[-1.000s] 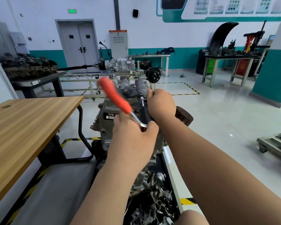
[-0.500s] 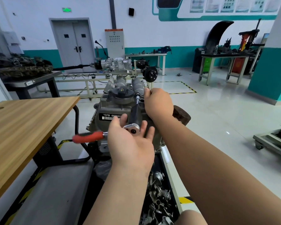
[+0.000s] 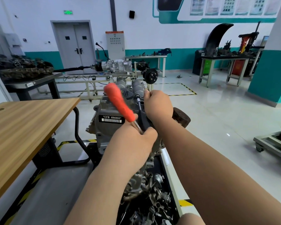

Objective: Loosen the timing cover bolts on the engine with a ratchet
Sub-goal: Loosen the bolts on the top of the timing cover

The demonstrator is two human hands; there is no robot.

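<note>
A: Ratchet (image 3: 119, 103)?
B: One. Orange handle tilted up-left, over front of engine (image 3: 102, 111), centre view. Left hand (image 3: 133, 143) fingers curled round metal shank.
A: Right hand (image 3: 158, 106)?
B: Fisted at engine top, just beside extension bar (image 3: 138, 103). Grip hidden, cannot tell.
A: Containers?
B: One black tray (image 3: 170, 184) below engine, heaped with small metal parts, too tangled to count.
A: Around?
B: One wooden table (image 3: 23, 124) at left. Two forearms blocking lower engine.

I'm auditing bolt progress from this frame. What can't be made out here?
Head view:
Ratchet head: hidden under the left hand.
Bolt: covered by the right hand at the extension bar's tip.
Orange ratchet handle: motion-blurred.
Tray parts: small, cut by the bottom edge.
</note>
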